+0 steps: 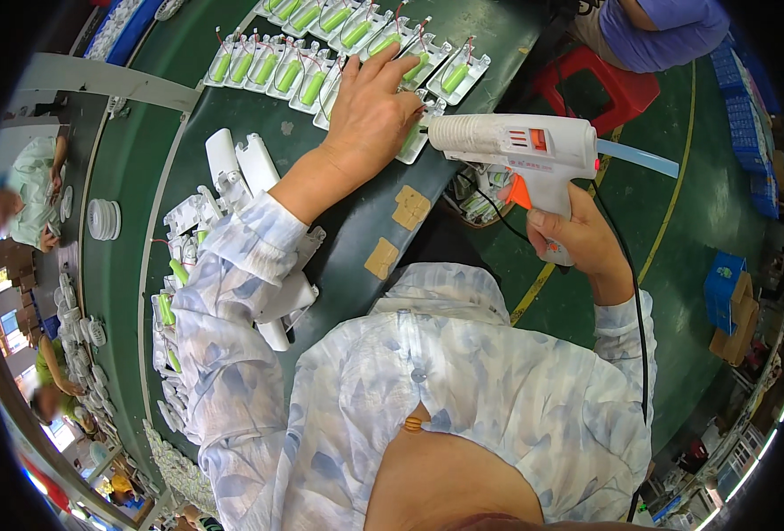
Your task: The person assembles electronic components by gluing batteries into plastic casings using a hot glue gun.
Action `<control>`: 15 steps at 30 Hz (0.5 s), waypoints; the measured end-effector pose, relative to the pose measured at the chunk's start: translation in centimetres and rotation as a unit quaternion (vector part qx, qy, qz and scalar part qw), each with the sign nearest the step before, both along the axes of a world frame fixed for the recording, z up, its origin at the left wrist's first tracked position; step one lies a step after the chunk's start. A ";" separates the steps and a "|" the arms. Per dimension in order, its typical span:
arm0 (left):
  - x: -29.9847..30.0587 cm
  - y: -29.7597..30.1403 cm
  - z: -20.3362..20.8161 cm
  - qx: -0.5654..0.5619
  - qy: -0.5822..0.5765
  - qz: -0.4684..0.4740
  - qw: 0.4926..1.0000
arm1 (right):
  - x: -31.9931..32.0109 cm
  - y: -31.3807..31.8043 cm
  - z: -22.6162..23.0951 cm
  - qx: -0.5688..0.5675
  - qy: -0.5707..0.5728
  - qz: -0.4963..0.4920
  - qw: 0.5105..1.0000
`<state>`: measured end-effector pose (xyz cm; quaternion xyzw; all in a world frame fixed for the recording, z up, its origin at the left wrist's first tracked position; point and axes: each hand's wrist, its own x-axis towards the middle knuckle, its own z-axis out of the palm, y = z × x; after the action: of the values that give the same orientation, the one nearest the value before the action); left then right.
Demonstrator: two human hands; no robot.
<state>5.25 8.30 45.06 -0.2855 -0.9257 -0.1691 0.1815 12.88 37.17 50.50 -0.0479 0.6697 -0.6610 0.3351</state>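
My right hand (576,232) is wrapped round the grip of a white hot glue gun (533,146) with an orange trigger. A translucent glue stick (644,159) sticks out of its back end. The gun's nozzle points left, at a white plastic casing (412,146) with a green battery cell, close to my left hand. My left hand (370,102) reaches over the row of casings, fingers apart and bent, fingertips on or just above the parts. Its palm hides some casings, and whether the fingertips touch a wire cannot be made out.
Rows of white casings (268,66) with green cells and thin wires lie on the green table (339,226). Loose white plastic parts (224,181) are piled beside my left arm. A red stool (609,84) and another person stand beyond the table. A black cord (638,327) hangs by my right arm.
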 end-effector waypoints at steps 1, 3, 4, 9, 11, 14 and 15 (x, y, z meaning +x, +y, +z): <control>0.1 0.1 -0.1 -0.001 0.000 -0.001 1.000 | 0.0 0.0 0.0 -0.002 0.001 0.002 1.000; 0.3 0.4 -0.1 -0.022 0.005 0.013 1.000 | 0.1 0.1 -0.1 -0.004 0.002 0.002 1.000; 0.4 0.4 0.0 -0.023 0.005 0.013 1.000 | 0.1 0.1 -0.2 -0.001 -0.003 0.002 1.000; 1.1 -0.1 1.2 -0.007 0.001 0.033 0.999 | 0.3 0.0 -0.7 -0.012 -0.004 -0.025 1.000; 1.7 -1.3 2.6 0.012 -0.013 0.028 0.999 | 0.0 0.0 -1.1 -0.012 -0.004 -0.031 0.999; 3.0 -3.0 4.3 0.022 -0.007 0.027 0.999 | -0.4 -0.5 -1.5 -0.030 -0.010 -0.030 0.999; 3.6 -3.8 4.6 0.026 -0.030 0.024 0.999 | -0.6 -0.7 -1.6 -0.032 -0.009 -0.027 0.999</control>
<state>8.87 4.49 49.70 -0.2537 -0.9325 -0.1970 0.1652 12.30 36.50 48.90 -0.0339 0.6464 -0.6911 0.3216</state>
